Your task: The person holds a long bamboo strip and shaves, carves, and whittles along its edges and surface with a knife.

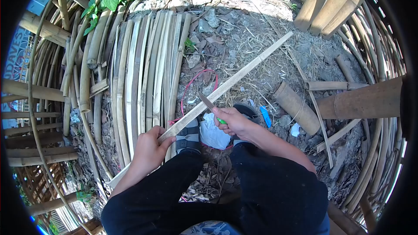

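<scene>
A long, flat bamboo strip runs slantwise across the view, from beside my left leg up to the far right. My left hand is closed around its lower part, thumb on top. In my right hand is a knife with a green handle, its blade lying against the strip near the middle. The fingers wrap round the handle, so most of it is hidden. Below the strip, between my shoes, lies a crumpled white plastic bag.
Split bamboo slats lie side by side on the left. A cut bamboo piece and a thick bamboo pole are at the right. A pink cord loops on the ground near a blue scrap. Bamboo fencing surrounds both sides.
</scene>
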`<state>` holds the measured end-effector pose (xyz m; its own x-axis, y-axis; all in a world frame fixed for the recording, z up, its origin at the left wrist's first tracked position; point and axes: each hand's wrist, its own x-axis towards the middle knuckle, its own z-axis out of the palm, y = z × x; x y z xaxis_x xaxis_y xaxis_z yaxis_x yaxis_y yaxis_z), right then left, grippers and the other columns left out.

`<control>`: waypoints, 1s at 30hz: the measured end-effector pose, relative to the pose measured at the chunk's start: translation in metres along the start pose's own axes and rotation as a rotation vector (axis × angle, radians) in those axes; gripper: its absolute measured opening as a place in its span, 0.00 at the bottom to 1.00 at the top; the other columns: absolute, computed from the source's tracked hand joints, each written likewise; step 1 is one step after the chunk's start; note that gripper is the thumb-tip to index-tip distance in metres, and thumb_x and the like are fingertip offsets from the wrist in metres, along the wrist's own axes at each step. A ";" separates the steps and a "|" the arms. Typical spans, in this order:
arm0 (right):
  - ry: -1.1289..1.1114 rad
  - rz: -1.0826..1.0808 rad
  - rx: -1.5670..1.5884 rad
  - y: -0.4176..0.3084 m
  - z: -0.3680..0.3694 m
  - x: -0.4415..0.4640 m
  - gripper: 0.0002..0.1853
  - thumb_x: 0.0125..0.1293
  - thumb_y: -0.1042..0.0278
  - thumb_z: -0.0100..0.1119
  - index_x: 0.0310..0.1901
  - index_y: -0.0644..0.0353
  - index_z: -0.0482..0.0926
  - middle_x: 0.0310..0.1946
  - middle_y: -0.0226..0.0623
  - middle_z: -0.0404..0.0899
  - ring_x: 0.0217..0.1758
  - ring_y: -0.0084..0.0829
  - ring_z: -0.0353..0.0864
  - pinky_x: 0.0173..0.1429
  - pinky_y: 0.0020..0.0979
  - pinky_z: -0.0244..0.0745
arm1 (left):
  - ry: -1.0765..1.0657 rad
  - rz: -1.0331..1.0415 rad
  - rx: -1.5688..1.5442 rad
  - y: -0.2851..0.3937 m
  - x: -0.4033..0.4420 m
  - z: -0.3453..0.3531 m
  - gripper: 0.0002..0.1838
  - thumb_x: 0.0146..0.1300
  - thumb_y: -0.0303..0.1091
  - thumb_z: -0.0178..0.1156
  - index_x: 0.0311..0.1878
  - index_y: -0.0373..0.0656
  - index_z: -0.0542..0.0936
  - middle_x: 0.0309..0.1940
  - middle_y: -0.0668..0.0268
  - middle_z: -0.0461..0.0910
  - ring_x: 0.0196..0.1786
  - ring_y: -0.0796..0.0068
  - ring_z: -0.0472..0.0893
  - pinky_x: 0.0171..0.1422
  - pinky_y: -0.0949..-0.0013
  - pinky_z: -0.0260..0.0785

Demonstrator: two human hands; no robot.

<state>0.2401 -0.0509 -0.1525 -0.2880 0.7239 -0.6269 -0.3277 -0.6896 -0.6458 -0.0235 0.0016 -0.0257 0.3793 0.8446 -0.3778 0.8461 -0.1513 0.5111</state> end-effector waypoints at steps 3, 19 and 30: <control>-0.234 0.047 -0.005 0.003 0.015 -0.003 0.27 0.77 0.40 0.47 0.28 0.56 0.72 0.16 0.19 0.58 0.14 0.13 0.52 0.18 0.20 0.45 | 0.012 0.006 -0.033 -0.001 0.001 0.001 0.14 0.63 0.33 0.71 0.39 0.30 0.80 0.23 0.59 0.81 0.26 0.79 0.75 0.31 0.66 0.68; -0.077 0.026 -0.008 -0.005 -0.011 -0.001 0.28 0.76 0.37 0.47 0.28 0.54 0.72 0.16 0.19 0.59 0.15 0.11 0.53 0.17 0.19 0.45 | -0.004 -0.034 -0.046 -0.007 0.000 0.001 0.14 0.61 0.33 0.72 0.38 0.31 0.81 0.24 0.62 0.82 0.26 0.82 0.75 0.31 0.70 0.68; 0.209 -0.060 0.069 -0.043 -0.082 0.002 0.25 0.77 0.40 0.48 0.29 0.53 0.70 0.17 0.18 0.58 0.15 0.13 0.52 0.17 0.20 0.45 | -0.015 -0.071 -0.168 -0.010 -0.005 -0.004 0.13 0.62 0.33 0.71 0.35 0.32 0.80 0.21 0.61 0.80 0.23 0.79 0.74 0.28 0.67 0.64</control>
<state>0.3273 -0.0212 -0.1622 -0.0758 0.7386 -0.6699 -0.4016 -0.6375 -0.6574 -0.0355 0.0009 -0.0259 0.3277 0.8422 -0.4281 0.7968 -0.0029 0.6042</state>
